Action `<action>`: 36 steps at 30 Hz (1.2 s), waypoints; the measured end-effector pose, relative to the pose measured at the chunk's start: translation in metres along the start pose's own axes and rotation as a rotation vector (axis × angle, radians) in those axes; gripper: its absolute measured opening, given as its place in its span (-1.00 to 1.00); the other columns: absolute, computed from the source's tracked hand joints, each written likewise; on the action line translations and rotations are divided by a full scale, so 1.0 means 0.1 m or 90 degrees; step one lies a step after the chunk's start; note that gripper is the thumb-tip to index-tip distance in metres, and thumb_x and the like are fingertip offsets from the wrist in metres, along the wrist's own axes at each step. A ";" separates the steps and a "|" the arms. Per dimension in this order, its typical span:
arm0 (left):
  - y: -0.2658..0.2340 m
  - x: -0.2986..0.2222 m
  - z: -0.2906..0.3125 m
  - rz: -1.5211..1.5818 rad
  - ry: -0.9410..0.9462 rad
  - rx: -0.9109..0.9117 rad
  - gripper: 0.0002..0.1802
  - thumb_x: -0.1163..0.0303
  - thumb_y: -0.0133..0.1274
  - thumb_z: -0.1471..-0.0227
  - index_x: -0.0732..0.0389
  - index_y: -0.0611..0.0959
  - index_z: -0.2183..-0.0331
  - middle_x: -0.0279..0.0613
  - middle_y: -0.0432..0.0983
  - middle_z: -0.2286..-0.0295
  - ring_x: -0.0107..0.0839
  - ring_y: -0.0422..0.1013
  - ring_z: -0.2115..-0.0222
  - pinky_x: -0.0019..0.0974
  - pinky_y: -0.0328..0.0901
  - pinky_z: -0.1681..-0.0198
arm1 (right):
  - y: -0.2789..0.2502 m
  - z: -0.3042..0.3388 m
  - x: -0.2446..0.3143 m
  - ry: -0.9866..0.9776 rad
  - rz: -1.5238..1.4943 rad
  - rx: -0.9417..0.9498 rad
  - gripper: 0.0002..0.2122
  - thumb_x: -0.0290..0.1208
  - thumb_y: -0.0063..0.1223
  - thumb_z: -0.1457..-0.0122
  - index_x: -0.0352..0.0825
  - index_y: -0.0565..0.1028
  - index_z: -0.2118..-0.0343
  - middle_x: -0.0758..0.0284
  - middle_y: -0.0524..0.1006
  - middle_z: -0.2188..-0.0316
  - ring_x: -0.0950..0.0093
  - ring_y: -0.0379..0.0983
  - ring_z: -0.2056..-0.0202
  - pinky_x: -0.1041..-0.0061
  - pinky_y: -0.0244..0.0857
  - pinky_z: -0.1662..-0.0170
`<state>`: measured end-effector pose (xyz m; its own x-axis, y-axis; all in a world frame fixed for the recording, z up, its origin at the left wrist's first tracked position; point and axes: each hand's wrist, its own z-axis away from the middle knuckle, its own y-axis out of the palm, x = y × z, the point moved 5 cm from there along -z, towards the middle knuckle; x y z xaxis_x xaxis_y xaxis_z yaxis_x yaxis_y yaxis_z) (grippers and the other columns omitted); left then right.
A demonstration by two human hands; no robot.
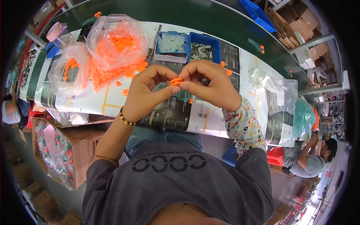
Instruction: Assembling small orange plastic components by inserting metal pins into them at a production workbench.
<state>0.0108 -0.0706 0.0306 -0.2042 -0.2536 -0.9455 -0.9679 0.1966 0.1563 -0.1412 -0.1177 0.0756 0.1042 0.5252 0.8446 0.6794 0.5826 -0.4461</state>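
In front of my chest, above the table, both hands meet at a small round orange plastic piece (pixel 176 81). My left hand (pixel 148 92) pinches it between thumb and fingers; a beaded bracelet circles that wrist. From the other side, my right hand (pixel 212 84) is closed with its thumb and fingertips at the same piece, a flowered sleeve covering the forearm. Just below the fingers a translucent green plastic part (pixel 183 95) shows, with an orange bit on its lower end. Whether it is held or lies on the table I cannot tell. Something dark and rounded shows by my right fingers.
Orange discs fill a clear bag (pixel 118 43) and spill beside it. A smaller bag (pixel 69 71) stands left. Blue bins hold white stuff (pixel 172 43) and metal pins (pixel 201 51). More bags (pixel 281 95) lie right. A carton (pixel 84 153) stands lower left; a person (pixel 309 159) sits right.
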 end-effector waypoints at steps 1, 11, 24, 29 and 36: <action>0.04 0.03 0.00 0.004 -0.004 0.005 -0.70 0.57 0.18 0.06 0.31 0.50 0.23 -0.24 0.48 0.27 -0.50 0.40 0.21 -0.39 0.29 0.07 | -0.01 0.03 -0.01 0.006 0.001 -0.004 -0.88 -0.54 0.16 -0.06 -0.37 0.48 0.34 0.45 0.46 0.46 0.75 0.32 0.51 0.75 0.18 0.47; 0.25 0.65 -0.10 -0.460 0.086 0.067 -0.34 0.34 0.29 0.27 0.27 0.41 0.08 -0.17 0.46 0.24 -0.23 0.34 0.13 -0.17 0.19 0.02 | 0.02 0.22 -0.72 0.156 0.279 0.091 -0.87 -0.41 0.13 -0.01 -0.35 0.49 0.42 0.32 0.50 0.52 0.46 0.44 0.49 0.49 0.32 0.42; 0.25 0.86 -0.11 -0.581 0.048 0.126 -0.19 0.28 0.28 0.29 0.22 0.31 -0.03 -0.10 0.41 0.21 -0.11 0.27 0.11 -0.09 0.06 -0.04 | 0.15 0.13 -0.73 0.121 0.529 0.190 -0.84 -0.41 0.08 0.01 -0.37 0.46 0.38 0.20 0.50 0.50 0.22 0.47 0.39 0.27 0.36 0.34; 0.24 0.84 -0.11 -0.602 0.086 0.101 -0.26 0.27 0.27 0.29 0.24 0.35 0.03 -0.15 0.47 0.29 -0.20 0.32 0.17 -0.11 0.08 0.00 | 0.25 0.18 -0.86 0.137 0.562 0.192 -0.85 -0.42 0.09 0.01 -0.37 0.47 0.40 0.20 0.50 0.49 0.22 0.47 0.39 0.26 0.35 0.34; 0.19 0.80 -0.07 -0.641 0.099 0.106 -0.28 0.25 0.29 0.30 0.22 0.38 0.05 -0.14 0.46 0.27 -0.19 0.32 0.16 -0.10 0.07 -0.04 | 0.07 0.12 -0.73 0.112 0.402 0.086 -0.78 -0.32 -0.02 -0.18 -0.38 0.43 0.49 0.28 0.44 0.58 0.39 0.38 0.57 0.52 0.28 0.49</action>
<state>-0.0246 -0.0940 -0.0404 0.6614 -0.4906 -0.5673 -0.6709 -0.0488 -0.7400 -0.1525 -0.1441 0.0074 0.5763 0.6885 0.4402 0.3537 0.2755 -0.8939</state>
